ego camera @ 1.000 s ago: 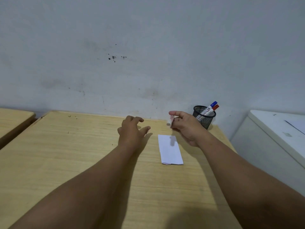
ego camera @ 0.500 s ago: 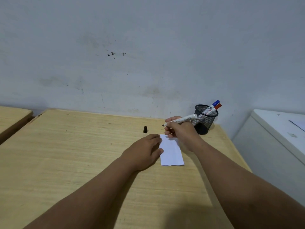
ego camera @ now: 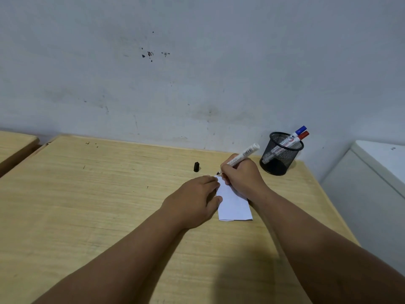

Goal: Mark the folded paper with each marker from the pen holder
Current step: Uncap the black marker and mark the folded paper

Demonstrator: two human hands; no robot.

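Observation:
A folded white paper (ego camera: 234, 205) lies on the wooden desk (ego camera: 87, 194). My left hand (ego camera: 192, 200) rests flat on the paper's left edge, fingers spread. My right hand (ego camera: 241, 176) grips an uncapped white marker (ego camera: 245, 153), its black tip touching the paper's far left corner. The marker's black cap (ego camera: 196, 166) stands on the desk just beyond my left hand. A black mesh pen holder (ego camera: 280, 153) at the desk's far right holds a blue-capped marker (ego camera: 299, 129) and a red-capped marker (ego camera: 303, 135).
A stained pale wall (ego camera: 197, 73) rises right behind the desk. A white cabinet (ego camera: 372, 172) stands to the right of the desk. Another wooden desk (ego camera: 15, 143) sits at the far left, across a narrow gap.
My left hand set the black cap on the desk and came down onto the paper's left edge. My right hand turned the marker and lowered its tip to the paper.

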